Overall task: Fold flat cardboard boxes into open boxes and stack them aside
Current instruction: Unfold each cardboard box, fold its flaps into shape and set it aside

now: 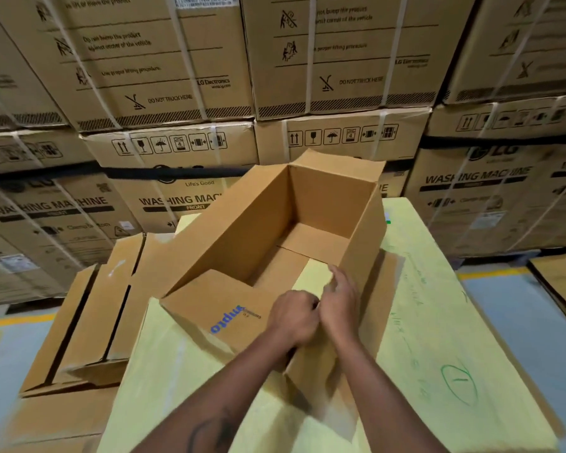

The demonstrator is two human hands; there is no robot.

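An erected brown cardboard box (242, 220) stands open on the yellow-covered table (438, 322), tilted toward me. Its far bottom flap lies flat inside; the yellow surface shows through the near gap in its bottom. My left hand (294, 317) is closed on the near flap (219, 308) with blue print. My right hand (340, 295) touches it, fingers curled on the near right corner of the box. A stack of flat cardboard boxes (89, 308) lies to the left of the table.
A wall of large strapped washing-machine cartons (340, 60) rises right behind the table. Flat cardboard sheets (562, 282) lie on the grey floor at the right. Yellow floor lines (13, 320) run on both sides.
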